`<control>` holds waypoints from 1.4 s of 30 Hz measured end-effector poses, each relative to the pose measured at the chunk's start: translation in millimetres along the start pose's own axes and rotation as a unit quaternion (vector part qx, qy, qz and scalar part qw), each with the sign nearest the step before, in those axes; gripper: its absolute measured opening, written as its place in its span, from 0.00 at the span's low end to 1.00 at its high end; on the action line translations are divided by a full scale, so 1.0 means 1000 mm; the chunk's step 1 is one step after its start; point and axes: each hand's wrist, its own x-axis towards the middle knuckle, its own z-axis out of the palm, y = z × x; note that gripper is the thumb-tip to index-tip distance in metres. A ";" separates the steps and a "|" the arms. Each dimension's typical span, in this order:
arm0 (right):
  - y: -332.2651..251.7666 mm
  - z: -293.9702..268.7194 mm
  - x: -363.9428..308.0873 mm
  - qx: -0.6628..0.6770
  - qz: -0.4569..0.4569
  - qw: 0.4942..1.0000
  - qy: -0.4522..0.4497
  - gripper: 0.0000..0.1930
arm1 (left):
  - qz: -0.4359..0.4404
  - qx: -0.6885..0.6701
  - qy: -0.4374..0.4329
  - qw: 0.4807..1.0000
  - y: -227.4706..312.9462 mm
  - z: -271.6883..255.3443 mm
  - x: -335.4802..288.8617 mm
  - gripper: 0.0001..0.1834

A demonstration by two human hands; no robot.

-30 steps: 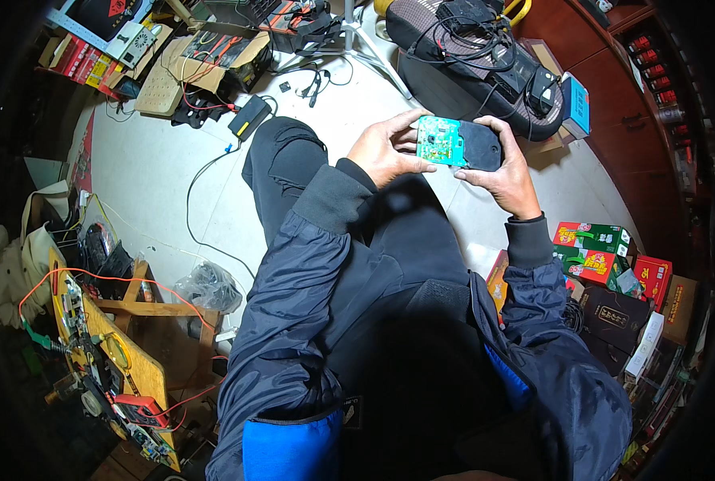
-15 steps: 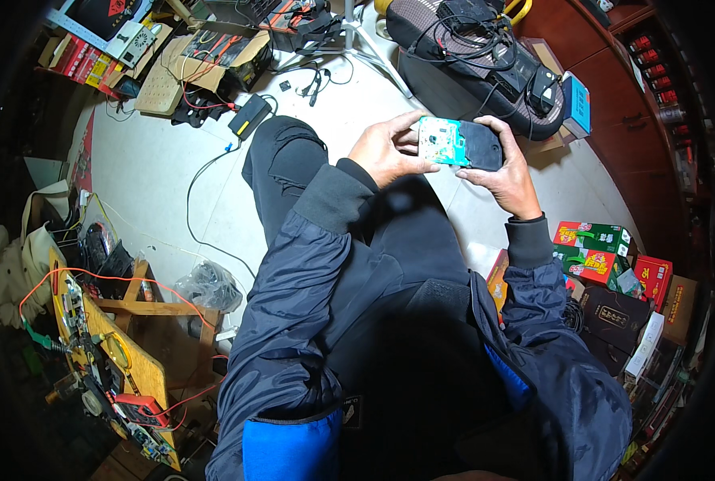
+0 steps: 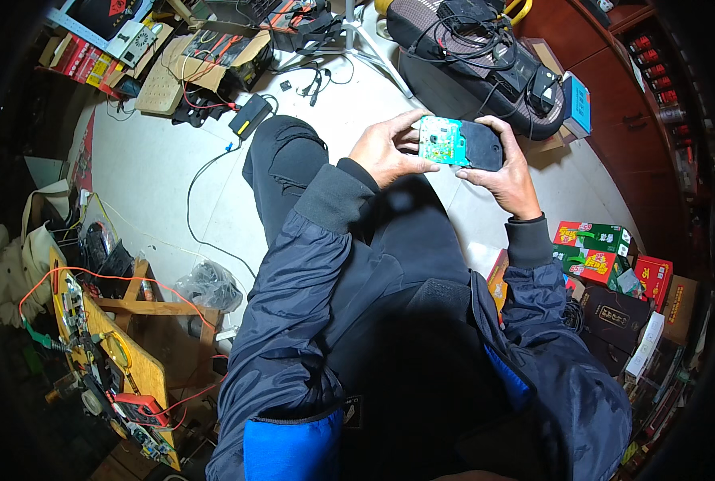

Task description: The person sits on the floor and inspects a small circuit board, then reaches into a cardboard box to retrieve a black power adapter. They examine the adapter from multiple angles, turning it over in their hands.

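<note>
Both my hands hold a small device up above my knees. Its left half is a bare green circuit board [image 3: 442,143] with small parts on it; its right half is a black plastic casing [image 3: 484,147]. My left hand [image 3: 386,150] pinches the board's left edge between thumb and fingers. Around the casing's right end, my right hand [image 3: 511,172] is closed, thumb along the lower edge and fingers over the top corner. Board and casing meet edge to edge; whether they are joined underneath is hidden.
At the far right a padded seat [image 3: 486,68] carries coiled black cables and adapters. A black power adapter [image 3: 250,117] lies on the pale floor beside my knee. To the left stands a wooden bench [image 3: 137,353] with a red multimeter [image 3: 142,409]. Colourful boxes [image 3: 602,260] are stacked on the right.
The board has tilted slightly, so the glare on it has faded and its green surface shows more clearly. Both hands keep their grip in nearly the same place.
</note>
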 end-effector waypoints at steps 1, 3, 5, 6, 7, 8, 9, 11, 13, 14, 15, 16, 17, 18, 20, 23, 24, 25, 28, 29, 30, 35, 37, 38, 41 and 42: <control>0.000 0.000 0.000 0.004 0.004 1.000 -0.001 0.42 | 0.000 0.000 -0.001 1.000 0.000 0.000 0.000 0.52; 0.000 0.000 0.000 0.007 0.007 1.000 0.000 0.41 | 0.001 0.000 -0.001 1.000 0.000 0.000 -0.001 0.52; 0.000 0.001 0.000 0.006 0.002 1.000 0.001 0.41 | 0.008 -0.001 -0.002 1.000 -0.001 0.000 0.000 0.52; 0.000 0.001 0.000 0.006 0.003 1.000 0.003 0.41 | 0.006 0.000 0.000 1.000 -0.001 0.000 0.000 0.52; 0.000 0.001 0.001 0.007 0.003 1.000 0.004 0.41 | 0.007 0.001 0.000 1.000 -0.002 0.000 0.000 0.52; 0.000 0.001 0.001 0.010 0.005 1.000 0.003 0.41 | 0.006 0.003 0.001 1.000 -0.002 0.000 0.000 0.52; 0.000 0.001 0.001 0.009 0.004 1.000 0.004 0.41 | 0.009 0.001 0.000 1.000 -0.002 0.000 0.001 0.52; 0.000 0.001 0.001 0.009 0.005 1.000 0.002 0.41 | 0.011 0.001 -0.002 1.000 -0.003 0.000 0.001 0.51; 0.000 0.001 0.001 0.012 0.007 1.000 0.001 0.41 | 0.012 -0.001 -0.002 1.000 -0.002 0.000 0.001 0.51; 0.000 0.000 0.001 0.016 0.008 1.000 0.000 0.40 | 0.012 0.000 -0.003 1.000 -0.002 0.000 0.001 0.51; 0.000 0.000 0.001 0.014 0.008 1.000 0.000 0.40 | 0.011 -0.001 -0.004 1.000 -0.001 0.000 0.000 0.51; 0.000 0.000 0.001 0.014 0.008 1.000 -0.001 0.40 | 0.009 -0.001 -0.006 1.000 -0.001 -0.001 0.000 0.51; 0.000 0.000 0.001 0.017 0.008 1.000 -0.003 0.40 | 0.008 0.001 -0.007 1.000 0.000 -0.001 0.000 0.51; 0.000 0.000 0.001 0.013 0.007 1.000 -0.001 0.40 | 0.005 0.002 -0.006 1.000 0.000 -0.001 0.000 0.51; 0.000 0.001 0.001 0.016 0.007 1.000 0.000 0.40 | 0.001 0.009 -0.004 1.000 0.001 0.000 -0.001 0.52; -0.001 0.001 0.000 0.024 0.008 1.000 0.000 0.40 | -0.003 0.008 0.003 1.000 0.001 0.001 -0.001 0.52; -0.001 0.001 0.000 0.017 0.005 1.000 0.003 0.40 | -0.004 0.010 0.006 1.000 0.002 0.001 -0.001 0.53; -0.001 0.001 0.000 0.014 0.002 1.000 0.005 0.40 | -0.004 0.013 0.007 1.000 0.002 0.000 -0.001 0.53; -0.001 0.001 0.000 0.014 0.000 1.000 0.005 0.40 | -0.005 0.017 0.007 1.000 0.002 0.000 -0.001 0.54; -0.001 0.001 0.000 0.018 -0.001 1.000 0.003 0.40 | -0.005 0.017 0.006 1.000 0.002 0.000 0.000 0.54; -0.002 0.001 0.000 0.013 -0.003 1.000 0.006 0.41 | -0.005 0.018 0.007 1.000 0.002 0.000 -0.001 0.54; -0.003 0.001 0.000 0.009 -0.011 1.000 0.007 0.41 | -0.009 0.015 0.007 1.000 0.003 0.000 -0.001 0.54; -0.004 0.001 0.000 0.005 -0.009 1.000 0.008 0.41 | -0.007 0.009 0.008 1.000 0.004 0.001 -0.002 0.53; -0.004 0.000 0.000 0.006 -0.009 1.000 0.005 0.41 | -0.005 0.008 0.008 1.000 0.004 0.001 -0.002 0.53; -0.005 -0.001 0.001 -0.008 -0.006 1.000 0.002 0.40 | -0.014 -0.024 -0.009 1.000 0.004 0.000 -0.001 0.52; -0.005 -0.001 0.001 -0.004 -0.003 1.000 0.001 0.40 | -0.014 -0.027 -0.011 0.999 0.004 -0.001 -0.001 0.52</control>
